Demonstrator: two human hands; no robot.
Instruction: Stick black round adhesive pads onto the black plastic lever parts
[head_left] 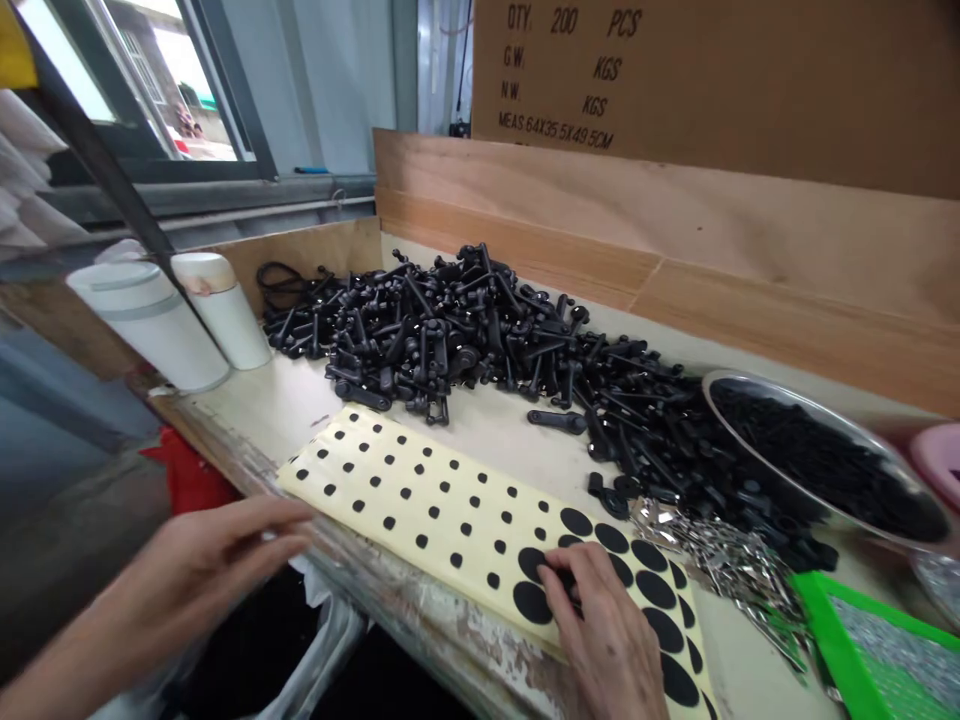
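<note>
Covering several dots, the person's right hand (607, 625) rests fingers-down on a cream backing sheet dotted with round black stickers (420, 510), which lies along the bench edge at bottom centre. Its fingertips sit among the largest stickers, and whether they pinch one or only touch it cannot be told; the wrist runs off the bottom of the frame. The left hand (202, 560) stays apart, just beside the sheet's left end, fingers loosely together and slightly blurred, with nothing visible in them; its forearm is cut off at lower left. Beyond, a heap of black moulded plastic parts (465, 340) spreads across the middle of the bench up to a steel bowl of black pieces (825, 450) at right. A tangle of small silver metal pieces (720, 560) and a green-framed tray (877, 650) lie at lower right, the tray cut off by the frame.
</note>
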